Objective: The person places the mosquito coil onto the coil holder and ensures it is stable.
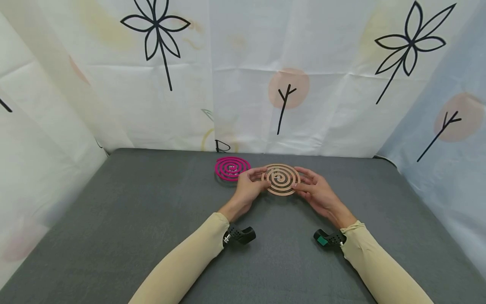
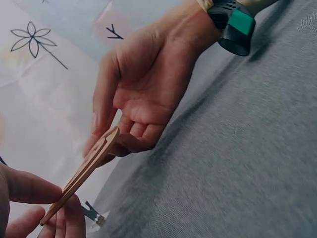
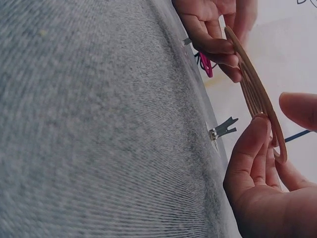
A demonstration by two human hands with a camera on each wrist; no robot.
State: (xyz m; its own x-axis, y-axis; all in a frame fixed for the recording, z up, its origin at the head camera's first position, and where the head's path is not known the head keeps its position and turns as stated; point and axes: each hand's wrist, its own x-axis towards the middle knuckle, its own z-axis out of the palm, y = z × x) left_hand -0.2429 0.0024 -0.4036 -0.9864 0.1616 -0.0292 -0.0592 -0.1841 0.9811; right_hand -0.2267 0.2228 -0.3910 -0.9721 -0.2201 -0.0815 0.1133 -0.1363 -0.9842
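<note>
A tan mosquito coil (image 1: 281, 194) is held above the grey table by both hands. The left hand (image 1: 247, 190) pinches its left rim, thumb on the near face and fingers behind. On the opposite rim the right hand (image 1: 319, 194) grips it between thumb and fingers. Seen edge-on, the coil (image 2: 81, 181) tilts in the left wrist view, and the same coil (image 3: 260, 94) appears thin in the right wrist view. A pink coil (image 1: 232, 168) is just left of the hands, near the table's back edge; what lies beneath it is hard to make out.
The grey cloth-covered table (image 1: 114, 236) ends at a white printed curtain (image 1: 243, 84) behind, with more curtain at both sides. A metal clip (image 3: 224, 130) sits at the table's edge in the right wrist view. Both wrists carry dark straps with camera mounts.
</note>
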